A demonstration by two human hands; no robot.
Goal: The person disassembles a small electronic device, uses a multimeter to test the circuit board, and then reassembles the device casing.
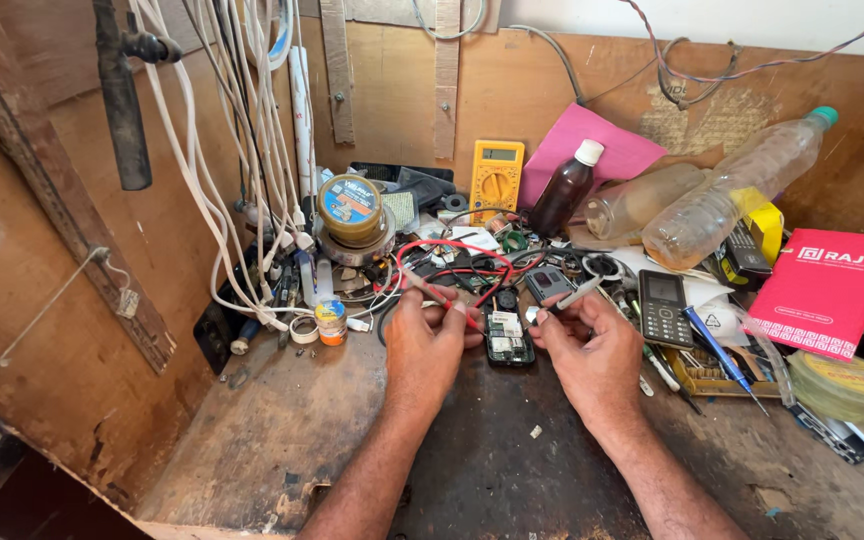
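Note:
An opened phone with its circuit board showing lies on the dark worn bench between my hands. My left hand grips a red test probe, whose tip reaches toward the phone. My right hand pinches a thin grey probe just right of the phone's upper edge. Red and black leads loop behind my hands toward the yellow multimeter leaning on the back wall.
Clutter fills the back: a round solder tin, a brown bottle, clear plastic bottles, a keypad phone, a red booklet, a tape roll. White cables hang at left.

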